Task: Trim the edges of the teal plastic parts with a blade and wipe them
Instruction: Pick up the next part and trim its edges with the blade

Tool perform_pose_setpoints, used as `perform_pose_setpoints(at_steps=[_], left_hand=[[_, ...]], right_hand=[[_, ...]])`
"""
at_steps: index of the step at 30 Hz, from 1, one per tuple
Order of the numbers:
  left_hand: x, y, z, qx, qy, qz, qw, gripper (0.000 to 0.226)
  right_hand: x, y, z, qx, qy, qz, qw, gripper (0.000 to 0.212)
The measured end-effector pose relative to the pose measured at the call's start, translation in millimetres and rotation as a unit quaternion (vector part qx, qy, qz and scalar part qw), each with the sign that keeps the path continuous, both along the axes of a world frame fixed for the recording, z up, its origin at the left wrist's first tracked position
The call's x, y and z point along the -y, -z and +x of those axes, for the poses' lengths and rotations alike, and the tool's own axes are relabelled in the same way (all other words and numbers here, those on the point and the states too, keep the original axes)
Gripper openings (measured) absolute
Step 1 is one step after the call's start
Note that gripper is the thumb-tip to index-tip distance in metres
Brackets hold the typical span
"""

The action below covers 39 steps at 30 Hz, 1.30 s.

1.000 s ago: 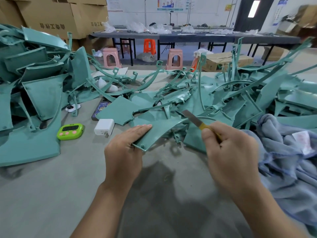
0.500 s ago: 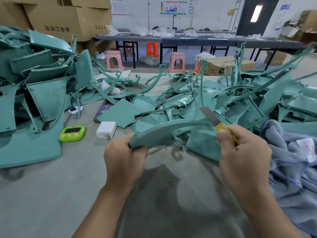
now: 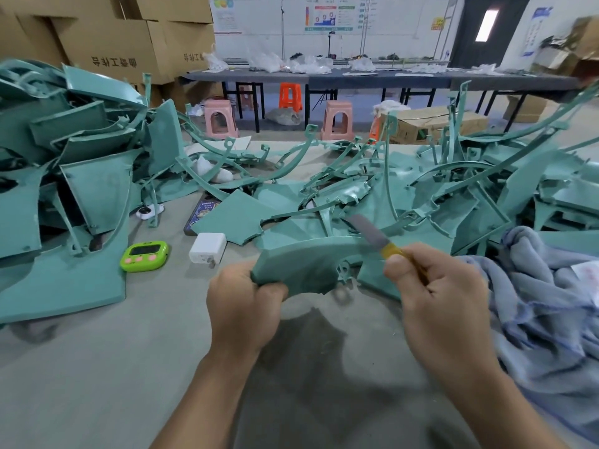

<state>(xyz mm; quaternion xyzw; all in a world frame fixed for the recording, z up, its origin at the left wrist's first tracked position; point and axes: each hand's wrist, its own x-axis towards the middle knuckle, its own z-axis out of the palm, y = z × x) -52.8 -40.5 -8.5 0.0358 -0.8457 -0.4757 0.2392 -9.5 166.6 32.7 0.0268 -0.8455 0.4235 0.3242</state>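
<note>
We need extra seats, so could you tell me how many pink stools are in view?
2. The left pink stool stands right of the tall teal pile; the right pink stool stands left of the open cardboard box. Others may be hidden behind the pile.

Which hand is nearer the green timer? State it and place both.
Left. The left hand, gripping the teal part, sits right of the green timer; the right hand, holding the blade, is farther right, beside the blue cloth.

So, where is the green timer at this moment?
In the head view, the green timer lies on the grey table, left of the left hand, just left of the white charger.
</note>
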Motion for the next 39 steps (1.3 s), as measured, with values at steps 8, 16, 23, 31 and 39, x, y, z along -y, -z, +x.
perform_pose_setpoints(at_steps=[8, 16, 23, 31, 39], left_hand=[[-1, 2, 1, -0.05, -0.039, -0.086, 0.994, 0.016], [-1, 2, 2, -0.085, -0.046, -0.125, 0.987, 0.026], [0, 3, 0, -0.086, -0.053, -0.149, 0.984, 0.024], [2, 10, -4, -0.049, -0.049, -0.163, 0.984, 0.011], [2, 9, -2, -0.025, -0.054, -0.166, 0.984, 0.019]], right_hand=[[-3, -5, -6, 0.075, 0.013, 0.051, 0.996, 0.037], [1, -13, -6, 0.107, -0.042, 0.054, 0.992, 0.035], [1, -17, -4, 0.127, -0.085, 0.012, 0.988, 0.034], [-3, -21, -4, 0.113, -0.062, 0.04, 0.991, 0.035], [1, -17, -5, 0.135, -0.049, 0.028, 0.989, 0.038]])
